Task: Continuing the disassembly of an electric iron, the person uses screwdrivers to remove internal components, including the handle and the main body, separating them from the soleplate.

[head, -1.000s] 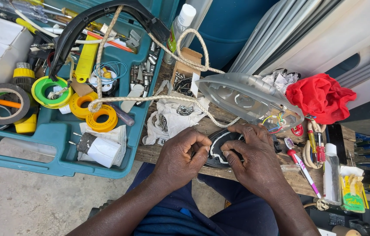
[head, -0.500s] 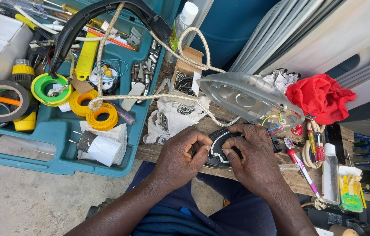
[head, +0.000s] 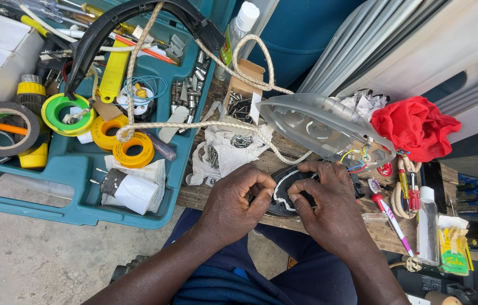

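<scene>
Now both hands work on a black iron part.
Left hand point(head: 233, 206) fingers and right hand point(head: 329, 206) fingers pinch the black part point(head: 284, 192); the grey iron shell point(head: 318, 127) lies just beyond them on the worktop point(head: 199, 195).

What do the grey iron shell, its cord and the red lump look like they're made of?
Iron shell: seemingly moulded plastic, translucent grey, glossy highlights. Cord: braided fabric sheath, cream with dark flecks, matte. Red lump: cloth, soft crumpled folds. Both hands hold a dark oval part, material unclear.

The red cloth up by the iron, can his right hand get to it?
Probably yes. The red cloth lies uncovered on the bench, past the right hand. But that hand is busy on the black part, and the grey iron shell sits close by.
</scene>
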